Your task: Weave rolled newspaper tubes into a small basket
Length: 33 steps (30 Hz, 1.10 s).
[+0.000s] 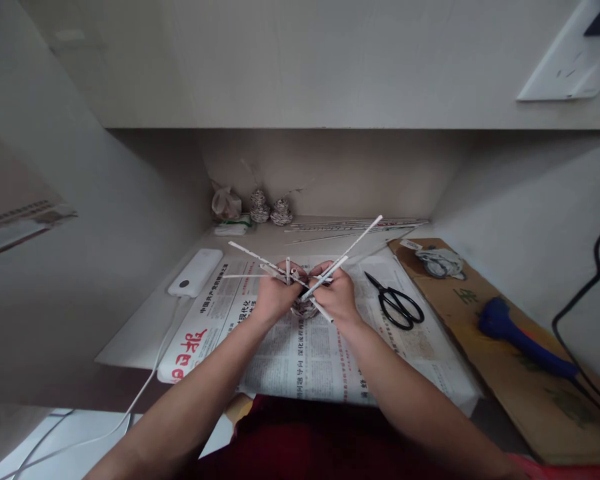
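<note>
Newsprint-grey, the woven piece (306, 311) is above the newspaper (275, 363), between left hand (277, 293) and right hand (341, 293), equally near; both hands' fingers clasp it from either side, its paper sticks (363, 238) splaying outward beyond.

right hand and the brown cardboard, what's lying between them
In the head view, black-handled scissors lie between the right hand and the brown cardboard, resting on the spread newspaper.

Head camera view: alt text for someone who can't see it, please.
Left hand and right hand hold a woven piece with paper strips sticking out, over newspaper. Black scissors lie right; two gourd-shaped weavings stand behind.
</note>
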{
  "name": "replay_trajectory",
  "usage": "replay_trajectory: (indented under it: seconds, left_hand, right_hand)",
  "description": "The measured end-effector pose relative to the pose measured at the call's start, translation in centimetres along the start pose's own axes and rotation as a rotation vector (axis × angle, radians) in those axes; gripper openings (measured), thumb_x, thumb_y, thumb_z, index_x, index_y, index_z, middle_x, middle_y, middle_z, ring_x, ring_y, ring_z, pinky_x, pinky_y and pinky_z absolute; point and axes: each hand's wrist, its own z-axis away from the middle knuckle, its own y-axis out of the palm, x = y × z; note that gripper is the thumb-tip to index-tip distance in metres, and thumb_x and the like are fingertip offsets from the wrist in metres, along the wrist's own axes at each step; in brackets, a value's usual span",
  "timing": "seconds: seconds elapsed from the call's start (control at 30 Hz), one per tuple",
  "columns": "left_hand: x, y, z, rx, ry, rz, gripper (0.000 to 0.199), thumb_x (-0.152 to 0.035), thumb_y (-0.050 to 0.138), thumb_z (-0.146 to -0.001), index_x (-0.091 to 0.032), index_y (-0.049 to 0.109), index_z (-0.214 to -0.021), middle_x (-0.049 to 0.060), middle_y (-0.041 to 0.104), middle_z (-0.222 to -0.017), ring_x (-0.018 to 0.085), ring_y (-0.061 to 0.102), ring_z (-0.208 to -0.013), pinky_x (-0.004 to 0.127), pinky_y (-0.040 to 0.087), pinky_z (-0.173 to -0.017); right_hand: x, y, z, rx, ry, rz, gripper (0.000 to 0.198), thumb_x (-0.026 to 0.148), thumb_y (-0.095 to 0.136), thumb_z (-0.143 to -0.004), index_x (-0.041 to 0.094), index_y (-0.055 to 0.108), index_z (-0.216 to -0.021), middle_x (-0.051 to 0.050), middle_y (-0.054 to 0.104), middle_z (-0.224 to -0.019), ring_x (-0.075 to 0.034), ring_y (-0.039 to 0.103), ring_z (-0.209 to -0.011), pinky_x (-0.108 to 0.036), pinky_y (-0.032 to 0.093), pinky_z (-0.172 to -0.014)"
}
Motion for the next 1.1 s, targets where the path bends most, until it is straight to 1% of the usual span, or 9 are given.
replay_trajectory:
  seconds: [0.1, 0.23, 0.33, 0.4, 0.6, 0.7, 0.8, 0.97, 1.1]
  left_hand:
    - [0.2, 0.0, 0.1, -0.011, 0.021, 0.036, 0.007, -0.017, 0.065, -0.067, -0.018, 0.063, -0.073, 0.000, 0.068, -0.069, 0.014, 0.063, -0.065, 0.023, 0.050, -0.063]
    - [0.6, -0.1, 0.3, -0.040, 0.068, 0.053, 0.007, -0.018, 0.063, -0.069, -0.018, 0.062, -0.076, -0.001, 0.066, -0.070, 0.014, 0.062, -0.065, 0.023, 0.049, -0.063]
    - [0.8, -0.1, 0.4, -0.054, 0.088, 0.048, 0.006, -0.017, 0.062, -0.070, -0.018, 0.062, -0.076, -0.001, 0.066, -0.069, 0.013, 0.062, -0.064, 0.023, 0.049, -0.063]
    - [0.8, 0.0, 0.5, -0.065, 0.113, 0.034, 0.007, -0.016, 0.062, -0.071, -0.018, 0.063, -0.077, -0.001, 0.066, -0.070, 0.013, 0.062, -0.065, 0.023, 0.049, -0.063]
    - [0.8, 0.1, 0.4, -0.059, 0.100, 0.022, 0.012, -0.016, 0.063, -0.071, -0.018, 0.065, -0.082, 0.001, 0.069, -0.075, 0.015, 0.064, -0.069, 0.025, 0.051, -0.067]
    - [0.5, -0.1, 0.4, -0.024, 0.097, 0.001, 0.010, -0.017, 0.062, -0.072, -0.018, 0.068, -0.081, 0.001, 0.070, -0.074, 0.015, 0.065, -0.069, 0.024, 0.051, -0.067]
    - [0.4, -0.2, 0.2, 0.008, 0.053, -0.011, 0.011, -0.019, 0.064, -0.072, -0.018, 0.069, -0.082, 0.002, 0.072, -0.074, 0.016, 0.066, -0.068, 0.024, 0.051, -0.065]
    - [0.6, 0.0, -0.1, 0.006, 0.056, -0.087, 0.018, -0.019, 0.064, -0.071, -0.019, 0.071, -0.088, 0.003, 0.074, -0.079, 0.018, 0.068, -0.073, 0.026, 0.052, -0.070]
    - [0.5, -0.2, -0.4, 0.032, 0.041, -0.140, 0.024, -0.020, 0.065, -0.072, -0.020, 0.073, -0.095, 0.004, 0.076, -0.083, 0.019, 0.070, -0.075, 0.028, 0.053, -0.072]
  right_hand:
    - [-0.3, -0.1, 0.0, -0.012, 0.001, 0.047, 0.011, 0.025, 0.063, -0.062, 0.021, 0.060, -0.071, 0.001, 0.064, -0.063, -0.017, 0.061, -0.058, -0.026, 0.047, -0.056]
    - [-1.0, -0.1, -0.3, -0.015, 0.019, 0.035, 0.015, 0.031, 0.066, -0.064, 0.022, 0.059, -0.074, 0.001, 0.065, -0.064, -0.018, 0.063, -0.060, -0.027, 0.048, -0.058]
    - [-1.2, 0.2, -0.5, -0.008, 0.081, -0.010, 0.020, 0.034, 0.068, -0.063, 0.022, 0.058, -0.073, 0.001, 0.064, -0.062, -0.018, 0.062, -0.058, -0.027, 0.047, -0.056]
    - [-1.2, 0.4, -0.5, -0.013, 0.094, -0.066, 0.020, 0.034, 0.068, -0.063, 0.021, 0.058, -0.075, 0.002, 0.062, -0.062, -0.017, 0.060, -0.056, -0.027, 0.046, -0.055]
    - [-1.6, 0.8, -0.4, -0.051, 0.068, -0.201, 0.018, 0.029, 0.065, -0.062, 0.022, 0.055, -0.076, 0.005, 0.058, -0.060, -0.014, 0.056, -0.054, -0.024, 0.044, -0.053]
    - [-1.8, 0.9, -0.4, -0.050, 0.053, -0.216, 0.018, 0.026, 0.064, -0.063, 0.022, 0.055, -0.077, 0.006, 0.058, -0.061, -0.013, 0.055, -0.054, -0.024, 0.044, -0.053]
    - [-1.9, 1.0, -0.3, -0.051, 0.041, -0.225, 0.019, 0.026, 0.065, -0.063, 0.022, 0.054, -0.078, 0.005, 0.059, -0.064, -0.013, 0.056, -0.056, -0.024, 0.044, -0.054]
    - [-2.1, 1.0, -0.2, -0.030, 0.011, -0.223, 0.018, 0.026, 0.064, -0.065, 0.022, 0.054, -0.080, 0.006, 0.058, -0.064, -0.013, 0.055, -0.056, -0.024, 0.045, -0.054]
    - [-2.1, 0.8, -0.1, -0.050, -0.029, -0.189, 0.017, 0.023, 0.063, -0.066, 0.022, 0.055, -0.082, 0.005, 0.059, -0.068, -0.012, 0.055, -0.058, -0.024, 0.045, -0.056]
